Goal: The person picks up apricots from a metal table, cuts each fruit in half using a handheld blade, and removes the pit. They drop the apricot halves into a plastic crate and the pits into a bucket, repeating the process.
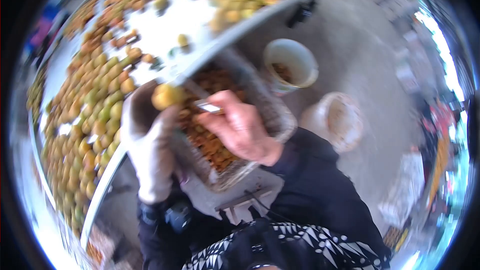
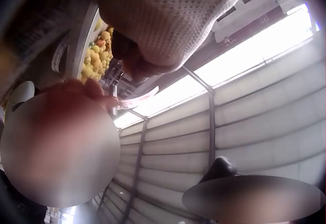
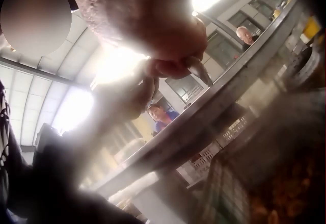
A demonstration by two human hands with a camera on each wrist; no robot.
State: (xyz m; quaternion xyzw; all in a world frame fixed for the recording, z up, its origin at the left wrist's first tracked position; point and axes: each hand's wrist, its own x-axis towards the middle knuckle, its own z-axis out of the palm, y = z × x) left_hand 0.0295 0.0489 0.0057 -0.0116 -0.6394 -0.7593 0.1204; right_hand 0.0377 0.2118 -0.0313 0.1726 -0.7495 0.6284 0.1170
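My left hand (image 1: 150,137), in a pale knit glove, holds a round yellow fruit (image 1: 166,96) between thumb and fingers at the table's edge. My bare right hand (image 1: 242,127) grips a small knife (image 1: 207,106), its blade pointing toward the fruit but apart from it. In the left wrist view the knife's curved blade (image 2: 140,99) sticks out from the right fingers, below the knit glove (image 2: 158,25). The right wrist view shows the right hand (image 3: 153,25) from close up. Below both hands stands a worn tub (image 1: 286,122) with orange-brown pieces (image 1: 215,152) in it.
Many yellow, green and orange fruits (image 1: 100,115) cover the white-topped table (image 1: 170,20) ahead and to the left. A pale bucket (image 1: 312,75) and a second bucket (image 1: 325,125) stand on the floor at right. Two people (image 3: 160,116) are beyond the table.
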